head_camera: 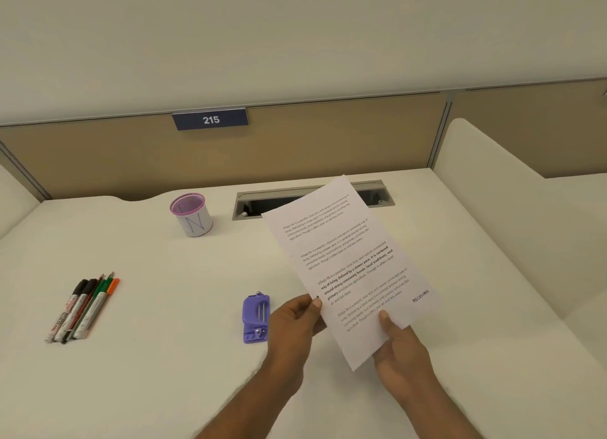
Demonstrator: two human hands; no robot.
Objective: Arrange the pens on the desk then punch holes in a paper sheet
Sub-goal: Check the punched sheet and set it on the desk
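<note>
So we've got the paper sheet (345,264) lifted off the desk (164,356) with both hands, tilted so its far corner hangs over the cable slot (249,205) at the back. Our left hand (295,320) pinches the left edge between thumb and fingers, right next to a small dark dot on that edge, which could be a hole already punched, hard to say. Our right hand (399,350) clamps the near bottom corner, thumb on top. Holding it at two points keeps it flat and probably lets us steer that edge into the purple hole punch (256,318), which sits on the desk just left of our left hand.

The pens (82,307) lie bunched side by side at the far left, well apart from all this, so that part looks done. The mesh pen cup (192,213) stands empty-looking near the back. Nothing sits between paper and punch; only our own left wrist crowds it.
</note>
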